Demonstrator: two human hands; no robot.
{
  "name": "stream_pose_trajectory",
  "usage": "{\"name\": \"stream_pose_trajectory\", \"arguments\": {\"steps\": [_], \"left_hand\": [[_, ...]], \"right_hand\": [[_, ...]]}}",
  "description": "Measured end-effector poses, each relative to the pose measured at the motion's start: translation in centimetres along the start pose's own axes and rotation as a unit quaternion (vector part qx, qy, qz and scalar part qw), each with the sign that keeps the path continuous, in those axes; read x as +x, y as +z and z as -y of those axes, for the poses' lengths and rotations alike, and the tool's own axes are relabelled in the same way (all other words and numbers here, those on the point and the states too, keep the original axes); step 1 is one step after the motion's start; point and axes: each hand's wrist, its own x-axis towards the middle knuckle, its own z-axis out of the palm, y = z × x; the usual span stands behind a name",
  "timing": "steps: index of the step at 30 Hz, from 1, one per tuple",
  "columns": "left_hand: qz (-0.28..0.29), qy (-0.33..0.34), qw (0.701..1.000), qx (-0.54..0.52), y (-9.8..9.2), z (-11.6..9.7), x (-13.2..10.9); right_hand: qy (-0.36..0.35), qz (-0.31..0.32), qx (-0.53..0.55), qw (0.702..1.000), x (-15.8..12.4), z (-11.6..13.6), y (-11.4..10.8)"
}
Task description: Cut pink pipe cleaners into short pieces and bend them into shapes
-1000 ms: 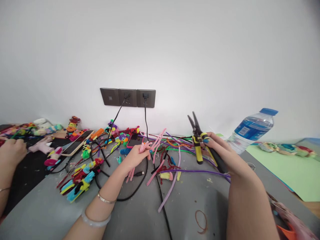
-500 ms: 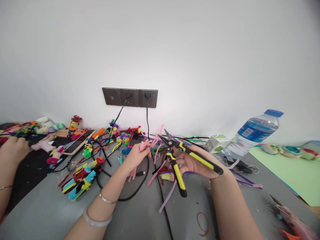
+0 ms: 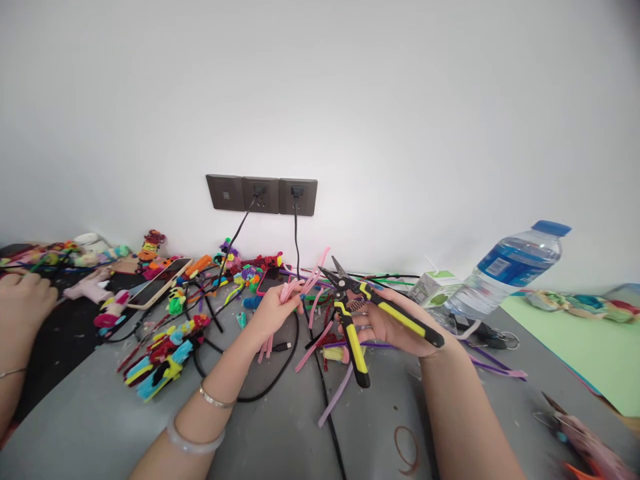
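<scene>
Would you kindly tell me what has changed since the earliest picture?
The right hand has carried the pliers leftward, turning their tips left toward the pink strips. Nothing was visibly let go. The left hand still holds the pink strips.

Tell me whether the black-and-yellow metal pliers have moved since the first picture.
Yes: judged against the dark rectangular wall sockets, the black-and-yellow metal pliers have shifted left and lower, nearer the pink fuzzy stems in the left hand.

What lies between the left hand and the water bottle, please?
In the head view, pink strips, the pliers in the right hand and the small carton are between them.
</scene>
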Motion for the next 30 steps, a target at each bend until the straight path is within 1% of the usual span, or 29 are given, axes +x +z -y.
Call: {"name": "stream_pose_trajectory", "arguments": {"steps": [3, 5, 10, 13, 19, 24, 27, 30], "left_hand": [[0.001, 0.010, 1.000, 0.005, 0.0, 0.0, 0.0], [0.002, 0.023, 1.000, 0.017, 0.0, 0.0, 0.0], [0.003, 0.043, 0.995, 0.087, 0.0, -0.2, -0.4], [0.007, 0.061, 0.991, 0.118, 0.0, 0.0, -0.5], [-0.033, 0.117, 0.980, 0.157, -0.2, 0.2, -0.4], [-0.020, 0.147, 0.973, 0.178, -0.2, -0.1, -0.5], [-0.015, 0.156, 0.969, 0.190, -0.2, 0.0, -0.5], [-0.025, 0.166, 0.966, 0.198, -0.3, 0.1, -0.4]], "right_hand": [[0.017, -0.006, 0.000, 1.000, 0.3, -0.2, 0.1], [0.013, -0.030, -0.002, 0.999, 0.6, -0.4, 0.0], [-0.070, -0.121, 0.005, 0.990, 1.0, -0.4, -0.1], [-0.087, -0.148, -0.005, 0.985, 1.1, -0.3, -0.1], [-0.087, -0.122, -0.039, 0.988, 1.1, -0.5, 0.7], [-0.062, -0.095, -0.034, 0.993, 1.1, -0.2, 1.3], [-0.051, -0.071, -0.016, 0.996, 1.0, -0.2, 1.0], [-0.041, -0.051, 0.003, 0.998, 0.8, -0.2, 0.7]]}}
